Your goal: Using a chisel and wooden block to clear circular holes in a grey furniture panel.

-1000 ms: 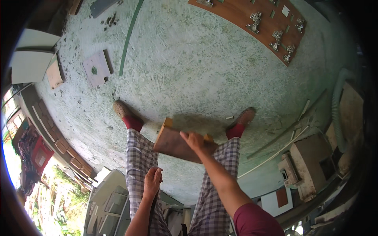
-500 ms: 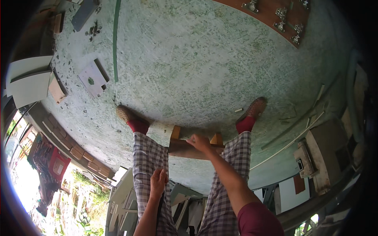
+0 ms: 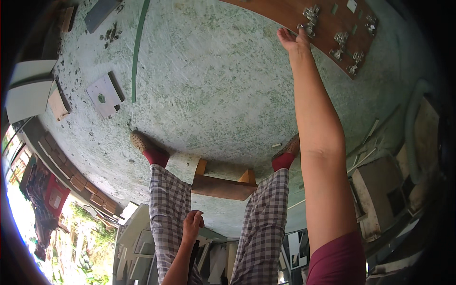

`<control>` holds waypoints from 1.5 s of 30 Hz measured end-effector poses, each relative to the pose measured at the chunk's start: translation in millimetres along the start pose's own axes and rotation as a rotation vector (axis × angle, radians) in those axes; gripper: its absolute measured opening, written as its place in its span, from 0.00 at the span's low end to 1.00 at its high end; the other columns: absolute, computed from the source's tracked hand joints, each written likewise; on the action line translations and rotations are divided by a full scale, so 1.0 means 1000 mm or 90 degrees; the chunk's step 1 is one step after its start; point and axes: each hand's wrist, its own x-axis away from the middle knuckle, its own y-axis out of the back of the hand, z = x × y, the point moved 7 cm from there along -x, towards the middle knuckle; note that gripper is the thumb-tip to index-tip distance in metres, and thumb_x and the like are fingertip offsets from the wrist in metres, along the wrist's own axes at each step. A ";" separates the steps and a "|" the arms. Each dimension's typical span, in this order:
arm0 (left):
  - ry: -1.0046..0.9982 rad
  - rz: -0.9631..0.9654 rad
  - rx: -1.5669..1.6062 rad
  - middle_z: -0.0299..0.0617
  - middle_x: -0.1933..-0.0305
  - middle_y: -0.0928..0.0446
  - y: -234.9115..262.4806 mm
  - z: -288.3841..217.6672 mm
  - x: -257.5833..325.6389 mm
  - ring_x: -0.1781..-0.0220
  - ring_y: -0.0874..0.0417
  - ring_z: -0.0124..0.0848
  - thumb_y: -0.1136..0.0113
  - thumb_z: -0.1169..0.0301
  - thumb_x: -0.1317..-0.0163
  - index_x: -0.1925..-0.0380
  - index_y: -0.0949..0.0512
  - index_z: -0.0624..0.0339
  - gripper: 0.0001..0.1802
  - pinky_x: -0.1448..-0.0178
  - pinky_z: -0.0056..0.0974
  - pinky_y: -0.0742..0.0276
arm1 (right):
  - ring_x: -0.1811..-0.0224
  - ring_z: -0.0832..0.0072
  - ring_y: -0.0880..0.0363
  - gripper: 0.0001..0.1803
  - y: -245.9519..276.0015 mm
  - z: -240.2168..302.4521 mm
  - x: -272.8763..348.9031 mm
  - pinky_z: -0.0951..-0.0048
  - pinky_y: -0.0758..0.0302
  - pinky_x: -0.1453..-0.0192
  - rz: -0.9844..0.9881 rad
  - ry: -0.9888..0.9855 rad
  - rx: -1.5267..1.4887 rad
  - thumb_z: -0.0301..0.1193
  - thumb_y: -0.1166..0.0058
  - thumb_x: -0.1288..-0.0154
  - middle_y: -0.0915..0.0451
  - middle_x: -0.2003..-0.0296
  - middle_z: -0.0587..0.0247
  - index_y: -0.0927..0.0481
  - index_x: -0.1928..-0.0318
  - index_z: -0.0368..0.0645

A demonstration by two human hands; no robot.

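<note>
My right arm stretches far forward, and my right hand (image 3: 293, 40) is at the near edge of a reddish-brown wooden board (image 3: 280, 13). Its fingers are apart, and I see nothing held in them. Right beside the fingertips, a cluster of metal cabinet hinges (image 3: 309, 19) lies on the board; whether the hand touches them I cannot tell. More hinges (image 3: 340, 43) sit in small groups farther right. My left hand (image 3: 192, 224) hovers by my left thigh with fingers curled closed; anything inside them is hidden. A low wooden stool (image 3: 223, 187) stands between my legs.
A green strip (image 3: 138, 57) lies on the mottled floor at the left, beside a pale cut panel (image 3: 104, 95). Pale boards (image 3: 33, 95) lean at the far left. Thin strips (image 3: 370, 130) and a dusty box-like piece (image 3: 380, 190) lie to the right.
My right hand has moved from above the stool far forward to the brown board. The view has shifted, showing more of the board. My left hand stays near the thigh, its fingers more curled.
</note>
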 end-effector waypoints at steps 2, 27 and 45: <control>-0.001 -0.014 0.009 0.37 0.82 0.30 0.006 0.003 -0.004 0.80 0.29 0.23 0.52 0.64 0.33 0.65 0.25 0.68 0.15 0.74 0.30 0.33 | 0.53 0.58 0.29 0.26 0.000 -0.003 0.001 0.52 0.27 0.46 -0.037 0.007 -0.017 0.44 0.48 0.36 0.29 0.56 0.51 0.35 0.46 0.40; 0.026 0.005 0.239 0.34 0.81 0.31 0.018 0.036 -0.010 0.79 0.33 0.21 0.50 0.59 0.32 0.61 0.27 0.64 0.16 0.73 0.27 0.36 | 0.58 0.62 0.26 0.12 -0.016 -0.015 -0.026 0.58 0.26 0.59 0.076 0.042 -0.071 0.31 0.47 0.34 0.24 0.60 0.58 0.28 0.54 0.41; 0.033 0.015 0.328 0.33 0.81 0.31 0.027 0.052 -0.011 0.79 0.32 0.21 0.49 0.60 0.32 0.60 0.28 0.63 0.15 0.73 0.27 0.34 | 0.65 0.76 0.23 0.09 0.092 -0.115 0.036 0.71 0.27 0.62 0.170 0.032 0.095 0.25 0.43 0.40 0.21 0.66 0.67 0.25 0.58 0.46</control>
